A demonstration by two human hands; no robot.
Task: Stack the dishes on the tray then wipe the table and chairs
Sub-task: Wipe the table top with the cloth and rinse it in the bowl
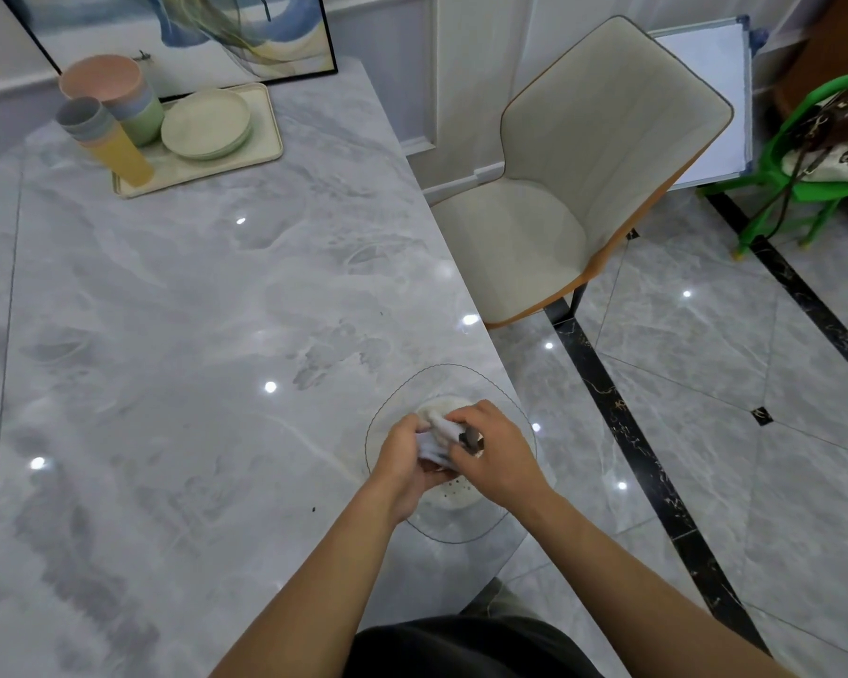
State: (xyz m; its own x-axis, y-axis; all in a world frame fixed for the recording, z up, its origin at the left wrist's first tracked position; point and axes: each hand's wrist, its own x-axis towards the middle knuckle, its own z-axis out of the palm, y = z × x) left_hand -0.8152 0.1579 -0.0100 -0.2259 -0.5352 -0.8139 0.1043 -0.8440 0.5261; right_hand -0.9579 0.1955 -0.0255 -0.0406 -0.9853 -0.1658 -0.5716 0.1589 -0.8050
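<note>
At the lower middle of the frame, near the right edge of the table [167, 310], we see both hands bunched round a pale cloth [436, 433]. The left hand [405, 457] curls its fingers about the cloth from the left. The right hand [498, 457] pinches it from the right, knuckles up. A small dark patch shows at the right fingertips; we cannot tell what it is.

Under the hands lies a clear dish [441, 379] with a fine scalloped rim, and in it a white insert [454, 496] with small holes. Whether the cloth touches the insert we cannot tell.

In the upper left of the frame a cream tray [265, 154] sits on the table, well apart from the hands. On it we see a stack of plates [205, 122] to the right, a stack of bowls [106, 83] with a pink one on top behind, and a tilted stack of cups [113, 144] at the front left. Behind the tray a painting [192, 26] leans on the wall.

In the upper right stands a pale chair [583, 154], just beside the table edge. Farther right a green stool [774, 163] carries a bag [833, 139].
</note>
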